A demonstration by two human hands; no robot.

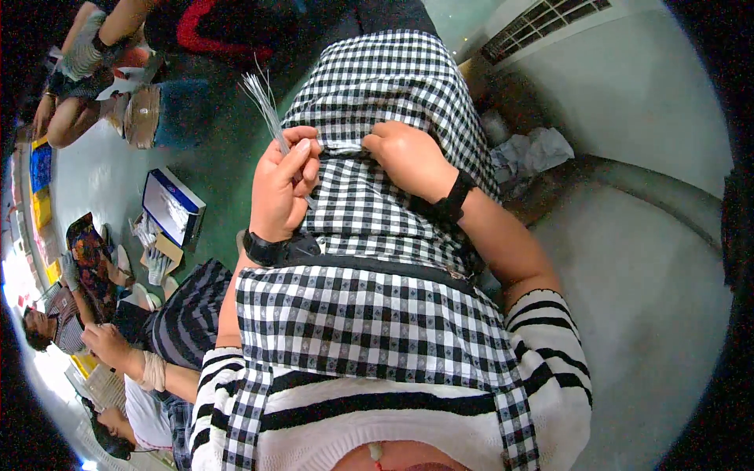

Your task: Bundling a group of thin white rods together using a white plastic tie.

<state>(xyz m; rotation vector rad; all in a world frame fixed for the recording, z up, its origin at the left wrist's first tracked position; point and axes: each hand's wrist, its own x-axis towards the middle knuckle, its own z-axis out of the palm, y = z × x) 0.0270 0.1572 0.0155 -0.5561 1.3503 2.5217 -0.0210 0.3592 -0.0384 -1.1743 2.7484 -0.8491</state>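
My left hand [283, 188] grips a bundle of thin pale strands [263, 106] that fan upward past my fingers. My right hand [404, 157] is closed, its fingertips pinching something small and pale at the black-and-white checked cloth [393, 78] draped over my lap. Both hands sit close together above the cloth. A black band circles each wrist. What the right fingers pinch is too small to make out.
A blue and white box [173, 206] lies on the green floor at left, with small packets beside it. Other people sit at the left edge and top left. Crumpled white paper [534, 151] lies by the wall at right.
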